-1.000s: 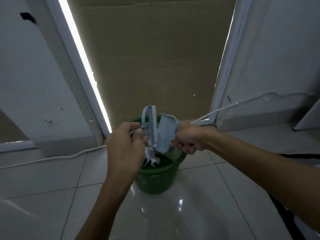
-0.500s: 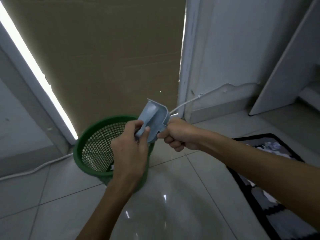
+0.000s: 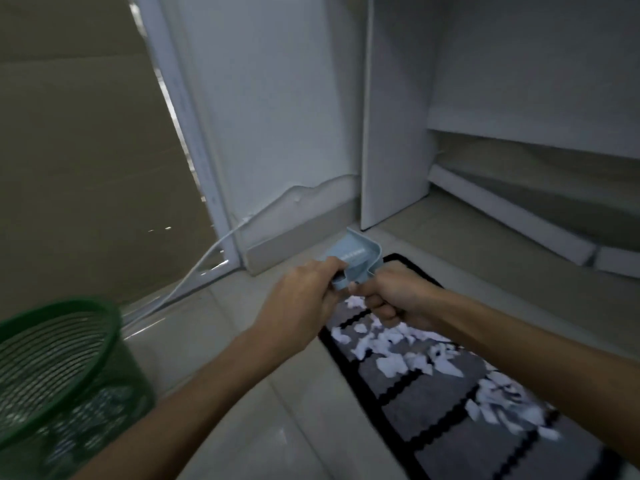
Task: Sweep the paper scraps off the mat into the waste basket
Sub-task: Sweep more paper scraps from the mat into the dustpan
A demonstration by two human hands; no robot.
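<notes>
Pale blue on the dustpan point(image 3: 353, 259). Grey panels edged with wavy black lines on the mat point(image 3: 446, 407), black along its border. White on the paper scraps point(image 3: 394, 362) strewn over the mat. Dark green mesh on the waste basket point(image 3: 59, 372), left of the mat. Glossy off-white on the floor tiles point(image 3: 242, 341) between them. Dull brown cardboard point(image 3: 79, 150) beyond the basket.

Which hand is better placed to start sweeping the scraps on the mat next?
Probably the right hand: it is directly above the paper scraps on the mat. The left hand is over bare tile.
</notes>
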